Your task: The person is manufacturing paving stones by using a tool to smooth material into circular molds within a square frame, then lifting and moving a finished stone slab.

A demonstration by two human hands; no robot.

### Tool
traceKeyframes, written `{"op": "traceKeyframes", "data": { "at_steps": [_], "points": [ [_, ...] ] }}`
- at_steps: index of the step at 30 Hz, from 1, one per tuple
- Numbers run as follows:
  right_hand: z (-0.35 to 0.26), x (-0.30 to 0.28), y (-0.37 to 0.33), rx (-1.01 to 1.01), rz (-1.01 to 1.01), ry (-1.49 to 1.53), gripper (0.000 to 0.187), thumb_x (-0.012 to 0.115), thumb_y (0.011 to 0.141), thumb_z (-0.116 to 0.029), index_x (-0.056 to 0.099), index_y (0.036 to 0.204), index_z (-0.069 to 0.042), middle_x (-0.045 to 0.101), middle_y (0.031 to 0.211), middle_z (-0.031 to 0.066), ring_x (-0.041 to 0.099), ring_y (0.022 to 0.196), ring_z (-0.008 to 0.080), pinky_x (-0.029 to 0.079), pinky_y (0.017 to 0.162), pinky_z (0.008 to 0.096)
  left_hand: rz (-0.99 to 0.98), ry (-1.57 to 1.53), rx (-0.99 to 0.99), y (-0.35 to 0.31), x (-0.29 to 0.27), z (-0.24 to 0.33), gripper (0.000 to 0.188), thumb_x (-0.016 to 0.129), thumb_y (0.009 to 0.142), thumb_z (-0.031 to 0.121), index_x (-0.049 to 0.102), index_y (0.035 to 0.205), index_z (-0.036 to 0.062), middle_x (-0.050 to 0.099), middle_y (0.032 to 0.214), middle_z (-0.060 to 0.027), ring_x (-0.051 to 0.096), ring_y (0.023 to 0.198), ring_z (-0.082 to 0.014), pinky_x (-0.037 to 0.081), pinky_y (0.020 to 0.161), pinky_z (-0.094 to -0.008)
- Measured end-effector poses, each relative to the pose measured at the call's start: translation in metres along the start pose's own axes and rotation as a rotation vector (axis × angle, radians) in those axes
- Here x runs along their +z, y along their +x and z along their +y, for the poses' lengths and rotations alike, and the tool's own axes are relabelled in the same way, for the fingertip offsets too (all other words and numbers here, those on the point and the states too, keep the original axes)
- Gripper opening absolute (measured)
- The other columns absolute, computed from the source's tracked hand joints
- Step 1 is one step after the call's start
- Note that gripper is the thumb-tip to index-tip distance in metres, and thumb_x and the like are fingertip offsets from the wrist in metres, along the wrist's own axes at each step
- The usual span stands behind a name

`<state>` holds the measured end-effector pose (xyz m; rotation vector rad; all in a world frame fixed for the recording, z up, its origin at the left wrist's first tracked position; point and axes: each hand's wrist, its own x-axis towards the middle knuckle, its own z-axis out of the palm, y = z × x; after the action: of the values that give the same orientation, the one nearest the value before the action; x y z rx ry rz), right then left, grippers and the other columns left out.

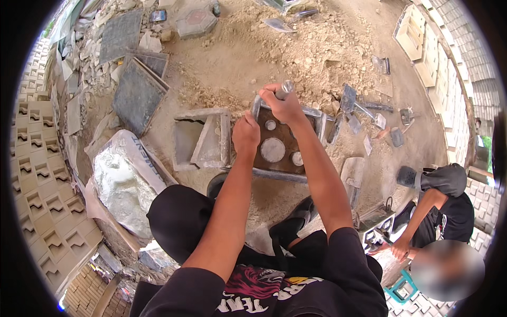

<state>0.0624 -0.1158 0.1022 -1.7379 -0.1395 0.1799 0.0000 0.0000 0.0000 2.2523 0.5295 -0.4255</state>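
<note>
Before me on the ground lies a rectangular metal mould [280, 173] with a brown inner face, on which a large pale disc [273, 150] and smaller round ones show. My left hand [246, 131] is closed at the mould's left rim, its fingertips partly hidden. My right hand [285, 108] wraps round a grey cylindrical metal bar [287, 87] standing up at the mould's far side; its lower end is hidden by the hand. Just left of my left hand sits a pale box-like mould or block [182, 164] with a slanted piece inside.
An open cement bag [124, 177] with pale powder stands at the left. Dark square plates [138, 96] lean beyond it. Loose sand [317, 47] spreads ahead. A hammer [348, 99] and other tools lie at the right. A co-worker [454, 206] sits at lower right; stacked blocks [39, 179] line the left.
</note>
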Motion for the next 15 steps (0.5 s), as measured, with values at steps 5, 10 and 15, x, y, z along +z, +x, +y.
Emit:
{"op": "traceKeyframes", "data": {
  "at_steps": [5,10,15],
  "points": [
    [-0.034,0.003,-0.004,0.073,0.041,0.092,0.039,0.061,0.088,-0.026,0.048,0.058,-0.004,0.036,0.051,-0.0054,0.032,0.049,0.0054,0.025,0.045,0.0294,-0.010,0.022,-0.036,-0.004,-0.013,-0.005,0.056,0.024,0.099,0.038,0.065,0.101,-0.0001,0.062,0.106,-0.0229,0.056,0.102,-0.0417,0.043,0.089,-0.0515],
    [0.002,-0.009,-0.004,0.053,0.043,0.099,0.039,0.057,0.092,-0.022,0.047,0.058,-0.006,0.039,0.053,-0.0058,0.033,0.049,0.0045,0.025,0.046,0.0255,0.003,0.015,-0.005,-0.005,-0.003,0.000,0.057,0.023,0.099,0.038,0.065,0.100,-0.0010,0.062,0.106,-0.0235,0.057,0.100,-0.0424,0.044,0.088,-0.0519],
    [-0.037,-0.022,-0.014,0.083,0.024,0.046,0.041,0.054,0.093,-0.021,0.044,0.057,-0.006,0.039,0.053,-0.0055,0.034,0.050,0.0046,0.027,0.047,0.0255,-0.002,0.000,-0.009,-0.006,-0.007,0.005,0.058,0.023,0.099,0.037,0.065,0.101,-0.0019,0.063,0.104,-0.0243,0.057,0.099,-0.0436,0.044,0.088,-0.0524]
  ]
}}
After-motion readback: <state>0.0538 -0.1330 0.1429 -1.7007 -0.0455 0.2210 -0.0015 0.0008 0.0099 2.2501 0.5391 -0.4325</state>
